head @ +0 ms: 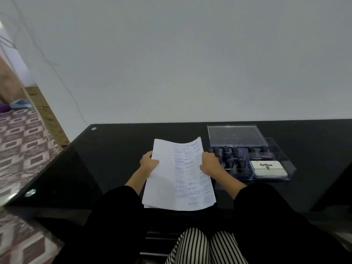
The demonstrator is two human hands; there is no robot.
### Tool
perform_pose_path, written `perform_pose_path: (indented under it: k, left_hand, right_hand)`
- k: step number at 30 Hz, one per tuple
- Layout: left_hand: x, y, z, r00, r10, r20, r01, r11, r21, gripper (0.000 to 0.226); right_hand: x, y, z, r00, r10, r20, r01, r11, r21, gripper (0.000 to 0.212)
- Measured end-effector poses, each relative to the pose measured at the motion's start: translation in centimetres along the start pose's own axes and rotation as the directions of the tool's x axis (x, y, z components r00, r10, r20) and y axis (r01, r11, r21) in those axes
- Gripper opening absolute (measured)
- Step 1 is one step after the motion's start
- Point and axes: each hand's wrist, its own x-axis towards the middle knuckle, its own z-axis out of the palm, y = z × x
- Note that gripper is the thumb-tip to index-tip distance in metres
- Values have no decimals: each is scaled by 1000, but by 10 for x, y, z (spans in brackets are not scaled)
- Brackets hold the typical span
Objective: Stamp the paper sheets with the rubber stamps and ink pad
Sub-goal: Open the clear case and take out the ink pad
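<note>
The left hand (149, 162) grips the left edge of the paper sheets (163, 187), thumb on top, and the right hand (210, 164) holds the right edge, so the stack hangs between them over the black table (118, 145), far end curling up; its near edge seems to rest on the table, though the angle makes that hard to judge. The rubber stamps (230, 151) and closed ink pad (268, 168) lie in a clear case (274, 149) just beside the right hand. If either grip slackens, the loose sheets could fan apart, and a careless right wrist could knock the case
</note>
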Motion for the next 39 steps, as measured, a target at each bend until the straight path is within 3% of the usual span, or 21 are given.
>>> perform_pose_path:
  k: [4,6,8,11,14,20,28,39]
  left_hand:
    - [1,-1,-4,1000,0,12,-1,998,59,39]
    - [2,-2,-6,1000,19,18,-21,994,107,26]
    - [3,-1,-8,999,33,28,-36,991,133,17]
    - [-1,3,-9,997,67,46,-74,984,163,35]
    - [-4,11,-9,994,93,53,-101,977,189,45]
    - [-19,40,16,972,187,140,-203,972,116,36]
    - [-53,96,91,892,318,321,-347,937,35,27]
    - [-89,140,178,810,308,500,-361,933,10,26]
  right_hand:
    - [3,-3,7,999,20,25,-20,1000,3,11]
    - [3,-5,7,999,11,47,-10,1000,-25,3]
    - [1,-7,7,999,4,47,-1,998,-66,23]
    - [0,-6,10,999,-3,45,6,998,-69,33]
    - [1,-3,7,999,-28,30,27,999,20,28]
    - [-5,11,-23,990,-69,-121,84,989,124,39]
    - [-22,64,-78,971,72,-227,-35,986,163,43]
    - [-37,149,-124,928,315,-199,-267,935,235,32]
